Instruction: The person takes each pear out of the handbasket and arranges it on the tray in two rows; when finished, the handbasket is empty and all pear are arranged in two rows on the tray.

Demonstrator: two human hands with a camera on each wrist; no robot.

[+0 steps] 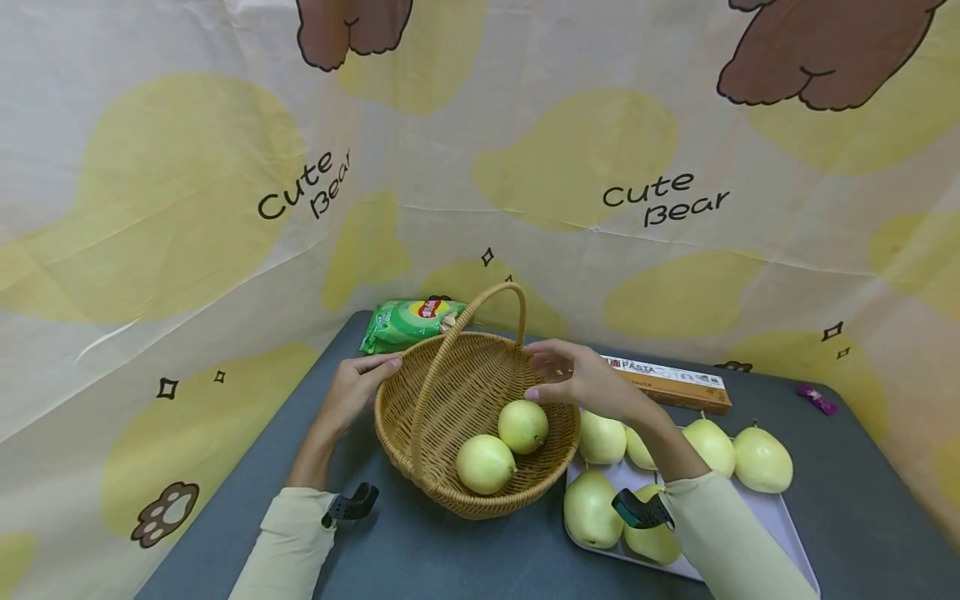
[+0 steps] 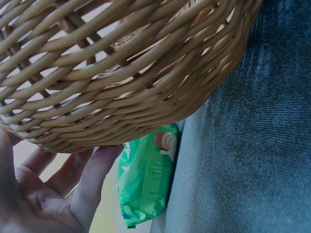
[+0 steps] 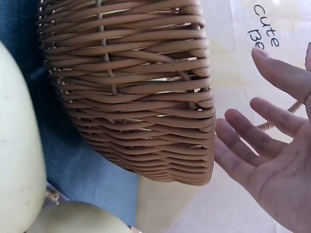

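A woven wicker basket (image 1: 420,400) with an arched handle stands on the dark table in the head view, its mouth tilted toward me. Two pale green pears (image 1: 486,464) lie inside it. At the basket's left rim my left hand (image 1: 356,387) holds the edge; in the left wrist view the weave hides its fingertips. My right hand (image 1: 588,379) is at the right rim, above the pears. Its fingers are spread and loosely bent around nothing in the right wrist view, close beside the basket edge (image 3: 206,145).
Right of the basket, a pale tray (image 1: 787,533) holds several pears (image 1: 592,508), partly under my right forearm. Behind are a green snack bag (image 1: 405,325) and a pasta box (image 1: 675,383). A small purple wrapper (image 1: 816,399) lies far right. Patterned cloth (image 1: 525,167) walls the back and left.
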